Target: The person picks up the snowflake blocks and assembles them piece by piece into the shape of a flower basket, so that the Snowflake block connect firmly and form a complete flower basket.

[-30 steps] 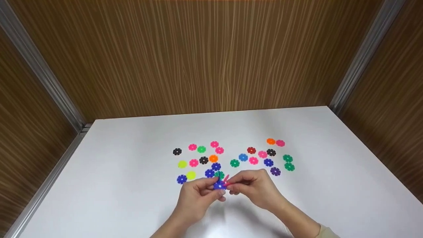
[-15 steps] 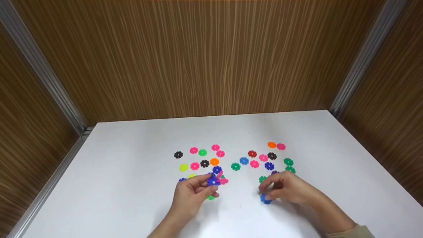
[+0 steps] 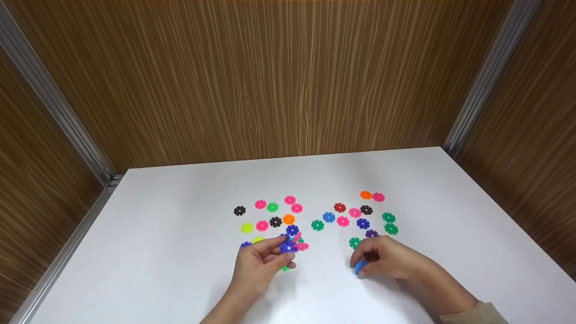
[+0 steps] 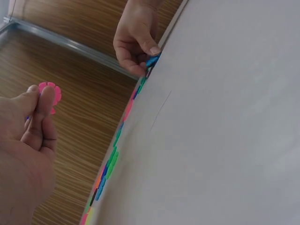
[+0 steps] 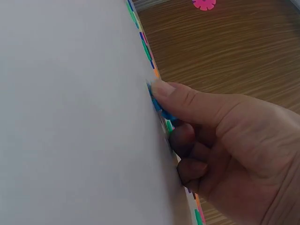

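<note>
My left hand [image 3: 263, 263] pinches a small cluster of joined snowflake discs [image 3: 291, 245], blue and pink, just above the white table [image 3: 180, 252]. In the left wrist view the pink disc [image 4: 49, 93] sticks up past my fingertips. My right hand [image 3: 382, 260] is down on the table to the right, thumb and fingers pinching a light blue disc [image 3: 359, 267] at its near edge. The right wrist view shows the thumb pressed on that blue disc [image 5: 158, 107] against the table. A green disc [image 3: 285, 268] peeks out below my left fingers.
Several loose discs lie in two groups: a left group [image 3: 270, 213] and a right group [image 3: 360, 213], in pink, green, black, orange, blue, purple and yellow. Wood-grain walls [image 3: 288, 76] with metal corner strips close in the table on three sides.
My right hand left the cluster, moved right and came down on a light blue disc, which it now pinches. My left hand stayed put, holding the cluster.
</note>
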Tool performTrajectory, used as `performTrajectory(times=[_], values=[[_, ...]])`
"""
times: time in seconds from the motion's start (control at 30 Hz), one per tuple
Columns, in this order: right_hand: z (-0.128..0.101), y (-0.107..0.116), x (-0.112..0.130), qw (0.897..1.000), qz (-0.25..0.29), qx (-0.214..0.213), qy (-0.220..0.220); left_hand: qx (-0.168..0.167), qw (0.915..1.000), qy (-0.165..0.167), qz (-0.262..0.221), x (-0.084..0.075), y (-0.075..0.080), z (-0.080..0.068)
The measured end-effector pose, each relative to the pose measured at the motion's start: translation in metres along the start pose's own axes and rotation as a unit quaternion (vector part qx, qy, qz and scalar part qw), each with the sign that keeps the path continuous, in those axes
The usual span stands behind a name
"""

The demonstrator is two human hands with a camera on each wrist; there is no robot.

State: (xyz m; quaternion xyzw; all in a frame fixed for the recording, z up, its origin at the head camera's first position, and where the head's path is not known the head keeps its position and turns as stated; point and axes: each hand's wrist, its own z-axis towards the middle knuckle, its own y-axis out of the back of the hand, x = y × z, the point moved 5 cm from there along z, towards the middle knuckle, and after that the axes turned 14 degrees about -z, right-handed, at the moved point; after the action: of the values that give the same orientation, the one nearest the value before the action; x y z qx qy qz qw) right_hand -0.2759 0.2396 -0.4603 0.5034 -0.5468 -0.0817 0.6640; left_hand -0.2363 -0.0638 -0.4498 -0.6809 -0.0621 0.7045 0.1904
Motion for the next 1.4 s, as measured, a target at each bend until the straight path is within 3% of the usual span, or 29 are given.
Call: performTrajectory(times=[0.17, 0.33, 0.43, 0.57, 0.73, 1.0, 1.2, 1.4], values=[[0.009, -0.006, 0.027, 0.998, 0.024, -0.048, 0.015, -0.004, 1.0, -0.001, 0.007, -0.001, 0.0, -0.001], [0.025, -0.015, 0.077, 0.987, 0.105, -0.084, 0.091, 0.001, 0.9998, -0.02, 0.0, -0.002, -0.003, -0.002], [0.03, -0.021, 0.095, 0.978, 0.137, -0.101, 0.119, 0.009, 0.9995, -0.03, 0.0, -0.003, -0.006, -0.003], [0.033, -0.023, 0.097, 0.972, 0.153, -0.137, 0.113, 0.009, 0.9994, -0.034, 0.004, -0.002, -0.008, -0.003], [0.034, -0.023, 0.094, 0.969, 0.159, -0.153, 0.109, 0.001, 0.9998, -0.021, 0.0, -0.001, -0.008, -0.003], [0.036, -0.025, 0.094, 0.969, 0.16, -0.156, 0.107, 0.062, 0.998, -0.007, 0.011, 0.0, -0.013, -0.005], [0.036, -0.026, 0.093, 0.968, 0.138, -0.161, 0.132, 0.058, 0.9982, 0.007, 0.009, -0.001, -0.013, -0.005], [0.035, -0.025, 0.092, 0.966, 0.141, -0.182, 0.121, 0.053, 0.9982, 0.008, 0.028, -0.001, -0.009, -0.004]])
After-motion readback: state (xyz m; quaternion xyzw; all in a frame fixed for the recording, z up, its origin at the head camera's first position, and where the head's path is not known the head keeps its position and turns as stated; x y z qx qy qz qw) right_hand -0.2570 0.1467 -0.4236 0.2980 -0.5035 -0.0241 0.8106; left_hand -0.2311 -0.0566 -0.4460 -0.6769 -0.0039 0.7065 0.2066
